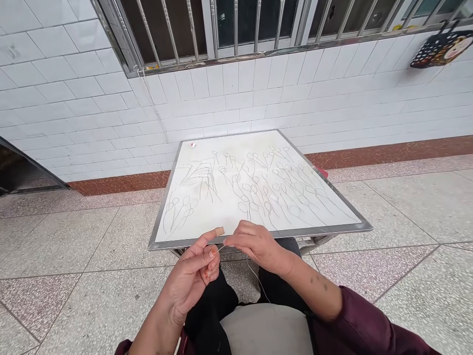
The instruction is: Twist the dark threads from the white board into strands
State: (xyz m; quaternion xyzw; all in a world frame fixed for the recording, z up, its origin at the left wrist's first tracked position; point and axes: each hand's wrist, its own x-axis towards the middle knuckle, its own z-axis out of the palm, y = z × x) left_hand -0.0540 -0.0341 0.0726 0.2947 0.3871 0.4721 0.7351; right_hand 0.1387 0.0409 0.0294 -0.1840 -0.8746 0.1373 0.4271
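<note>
My left hand [197, 268] is pinched on one end of a thin pale wire [221, 248]. A tan plaster wraps the tip of its raised index finger, and orange marks show on the thumb and curled fingers. Close beside it, my right hand [258, 246] grips the same wire between closed fingertips. Below the right hand a loose length of wire [258, 280] hangs down over my lap. Both hands are at the near edge of a white table [207, 217] with a metal rim. Several thin wires bent into loops with long tails [253, 190] lie across it.
Several unlooped wires [201, 172] lie at the table's left, and a small red and white object [193, 145] sits at its far left corner. Behind stand a white tiled wall [229, 108] and a barred window [236, 29]. A patterned bag [439, 49] hangs at right.
</note>
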